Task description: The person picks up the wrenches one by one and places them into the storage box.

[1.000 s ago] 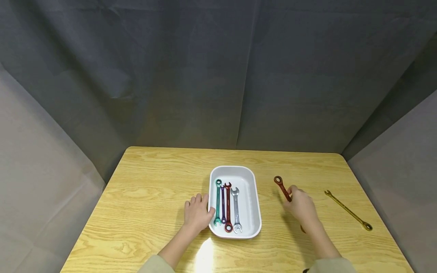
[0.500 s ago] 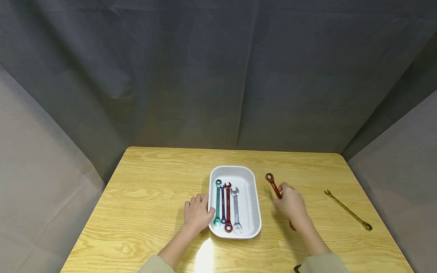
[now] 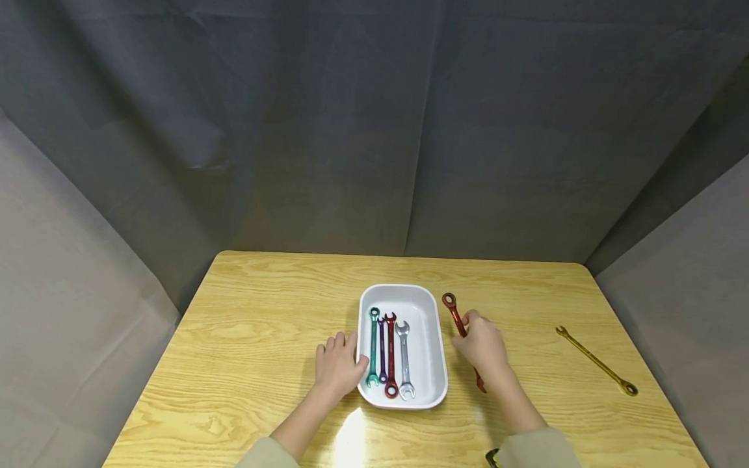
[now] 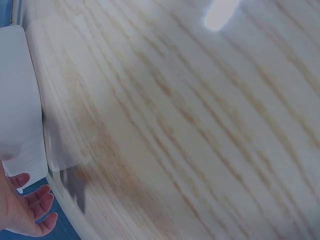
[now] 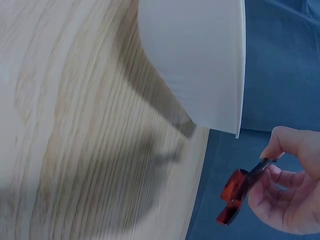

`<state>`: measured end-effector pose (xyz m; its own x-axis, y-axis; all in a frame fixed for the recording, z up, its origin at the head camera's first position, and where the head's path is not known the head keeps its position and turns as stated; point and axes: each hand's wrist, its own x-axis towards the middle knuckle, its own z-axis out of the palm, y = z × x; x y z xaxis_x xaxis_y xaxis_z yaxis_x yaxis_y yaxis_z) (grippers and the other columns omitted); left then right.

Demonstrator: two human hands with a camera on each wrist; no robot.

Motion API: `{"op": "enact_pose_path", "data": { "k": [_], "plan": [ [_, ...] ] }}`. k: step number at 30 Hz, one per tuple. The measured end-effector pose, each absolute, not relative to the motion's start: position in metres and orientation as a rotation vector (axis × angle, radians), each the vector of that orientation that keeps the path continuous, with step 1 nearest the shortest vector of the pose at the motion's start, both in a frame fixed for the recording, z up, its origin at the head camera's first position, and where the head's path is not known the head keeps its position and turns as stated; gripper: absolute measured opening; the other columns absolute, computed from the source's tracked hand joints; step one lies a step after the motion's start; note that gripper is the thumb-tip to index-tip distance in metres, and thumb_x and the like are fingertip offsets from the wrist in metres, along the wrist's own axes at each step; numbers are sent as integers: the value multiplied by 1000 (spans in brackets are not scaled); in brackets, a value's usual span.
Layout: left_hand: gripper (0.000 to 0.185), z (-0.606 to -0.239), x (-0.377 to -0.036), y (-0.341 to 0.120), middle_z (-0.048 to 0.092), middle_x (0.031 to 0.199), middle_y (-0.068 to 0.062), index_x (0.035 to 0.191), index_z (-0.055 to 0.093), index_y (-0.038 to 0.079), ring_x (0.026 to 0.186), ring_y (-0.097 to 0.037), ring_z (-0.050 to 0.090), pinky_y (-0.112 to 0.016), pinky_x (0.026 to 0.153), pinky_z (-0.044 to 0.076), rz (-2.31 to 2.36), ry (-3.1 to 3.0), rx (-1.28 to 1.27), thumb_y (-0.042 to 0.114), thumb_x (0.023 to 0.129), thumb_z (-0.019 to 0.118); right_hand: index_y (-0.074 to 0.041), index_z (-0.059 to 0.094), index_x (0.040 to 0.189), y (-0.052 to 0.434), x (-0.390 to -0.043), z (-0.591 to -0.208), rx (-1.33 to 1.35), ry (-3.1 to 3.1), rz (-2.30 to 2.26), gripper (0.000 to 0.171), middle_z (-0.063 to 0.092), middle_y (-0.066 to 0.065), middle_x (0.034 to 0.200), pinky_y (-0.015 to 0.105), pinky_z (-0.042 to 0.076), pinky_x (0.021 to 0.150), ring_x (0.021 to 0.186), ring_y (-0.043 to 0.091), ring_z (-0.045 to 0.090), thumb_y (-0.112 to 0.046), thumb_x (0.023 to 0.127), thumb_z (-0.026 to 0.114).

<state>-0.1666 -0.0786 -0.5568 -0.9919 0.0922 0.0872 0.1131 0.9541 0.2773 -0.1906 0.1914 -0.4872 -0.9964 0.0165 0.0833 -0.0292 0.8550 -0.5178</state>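
My right hand (image 3: 482, 344) pinches a red-orange combination wrench (image 3: 454, 312) around its middle, in the air just right of the white tray (image 3: 433, 364). The ring end points away from me; the open end shows below the hand. In the right wrist view the wrench (image 5: 235, 192) sits between thumb and fingers, apart from the tray wall (image 5: 200, 60). At the tray's left side, my left hand (image 3: 339, 367) holds the rim, thumb over it and fingers outside. Inside lie a green wrench (image 3: 374, 348), a purple one (image 3: 383, 351), a red one (image 3: 391, 354) and a silver one (image 3: 404, 357), side by side.
A gold wrench (image 3: 597, 361) lies slanted on the wooden table (image 3: 246, 338), well to the right. Grey cloth (image 3: 328, 130) hangs behind the table and on both sides. A dark piece with yellow (image 3: 493, 457) shows beside the right sleeve.
My right hand has carried the red-orange wrench leftward, close to the tray's right side, and the wrench has turned slightly more upright. The left hand and tray have not moved.
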Motion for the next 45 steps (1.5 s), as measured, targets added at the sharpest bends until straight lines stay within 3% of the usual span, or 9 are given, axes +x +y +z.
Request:
{"op": "enact_pose_path", "data": {
  "k": [45],
  "plan": [
    [47,-559,-167,-78,54,105,-10,121,50,13,89,-25,48,-42,79,35,-438,-3040,-152,40,83,49,1,56,88,128,-212,-486,-117,-2925,888,33,59,11,70,38,43,56,62,27,54,-13,63,72]
  ]
}}
